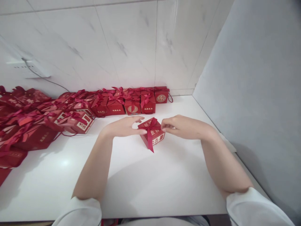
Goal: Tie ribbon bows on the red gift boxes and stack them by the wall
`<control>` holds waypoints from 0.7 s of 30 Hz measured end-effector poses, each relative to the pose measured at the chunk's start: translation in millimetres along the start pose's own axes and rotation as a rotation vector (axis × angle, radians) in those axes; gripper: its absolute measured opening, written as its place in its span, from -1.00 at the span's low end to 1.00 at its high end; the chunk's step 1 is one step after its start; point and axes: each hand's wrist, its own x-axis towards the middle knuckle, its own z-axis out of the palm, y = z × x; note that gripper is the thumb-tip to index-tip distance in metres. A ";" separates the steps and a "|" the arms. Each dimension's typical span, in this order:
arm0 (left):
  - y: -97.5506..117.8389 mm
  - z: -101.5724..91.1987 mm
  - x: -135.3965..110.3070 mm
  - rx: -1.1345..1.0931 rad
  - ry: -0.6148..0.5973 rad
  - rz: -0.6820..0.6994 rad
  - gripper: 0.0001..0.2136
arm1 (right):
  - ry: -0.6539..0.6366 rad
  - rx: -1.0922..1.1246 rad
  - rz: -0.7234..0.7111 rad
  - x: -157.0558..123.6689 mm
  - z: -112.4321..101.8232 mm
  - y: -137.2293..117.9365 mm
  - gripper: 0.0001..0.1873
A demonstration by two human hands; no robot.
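A small red gift box (154,138) with gold print stands on the white table (145,182), a little beyond its middle. A red ribbon (150,127) crosses its top, and one tail hangs down the front corner. My left hand (124,126) reaches in from the left, its fingers pinched on the ribbon at the box's top. From the right, my right hand (180,125) pinches the ribbon's other side with thumb and fingertips. Both hands touch the box top.
Many finished red gift boxes with ribbon bows (131,102) line the marble wall at the back and pile up on the left (25,122). A grey wall (254,94) closes the right side. A white cable (39,77) runs along the back wall.
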 end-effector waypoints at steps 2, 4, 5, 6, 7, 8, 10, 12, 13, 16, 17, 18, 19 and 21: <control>2.1 -1.2 0.7 0.003 0.156 0.000 -0.57 | 0.050 -0.018 -0.025 0.9 -0.4 1.5 -0.79; 5.6 3.1 6.2 -0.001 0.260 0.021 -0.71 | 0.059 -0.046 -0.033 2.0 0.8 2.3 -0.78; 7.2 6.8 10.2 -0.005 0.284 0.029 -0.74 | 0.048 -0.058 -0.029 2.4 1.9 2.3 -0.78; 8.5 10.8 14.3 -0.012 0.297 0.036 -0.76 | 0.031 -0.068 -0.019 2.7 3.0 2.1 -0.77; 9.5 14.9 18.2 -0.018 0.302 0.046 -0.78 | 0.011 -0.076 -0.010 2.9 4.3 1.7 -0.76; 10.1 18.5 21.5 -0.024 0.300 0.060 -0.79 | -0.007 -0.082 -0.001 3.1 5.5 1.1 -0.75; 10.7 22.8 24.9 -0.040 0.264 0.095 -0.81 | -0.026 -0.092 0.014 3.6 7.6 -0.4 -0.73; 10.2 21.9 23.4 -0.067 0.203 0.115 -0.82 | -0.010 -0.103 0.024 4.3 8.7 -1.3 -0.77; 9.4 19.6 21.2 -0.079 0.182 0.114 -0.81 | 0.008 -0.108 0.027 4.7 8.9 -1.2 -0.80; 3.9 8.5 11.8 -0.064 0.151 0.058 -0.75 | 0.068 -0.114 0.036 6.0 8.7 1.1 -0.89; 1.0 4.9 8.9 -0.035 0.126 0.039 -0.72 | 0.074 -0.113 0.036 6.7 8.8 2.4 -0.89; -2.3 1.8 6.6 -0.003 0.085 0.031 -0.70 | 0.075 -0.110 0.032 7.7 9.1 3.7 -0.89; -5.5 -0.5 4.9 0.021 0.032 0.033 -0.68 | 0.078 -0.104 0.023 9.0 9.7 4.9 -0.88; -11.2 -2.5 3.6 0.029 -0.063 0.048 -0.61 | 0.103 -0.078 -0.024 12.9 11.9 6.1 -0.86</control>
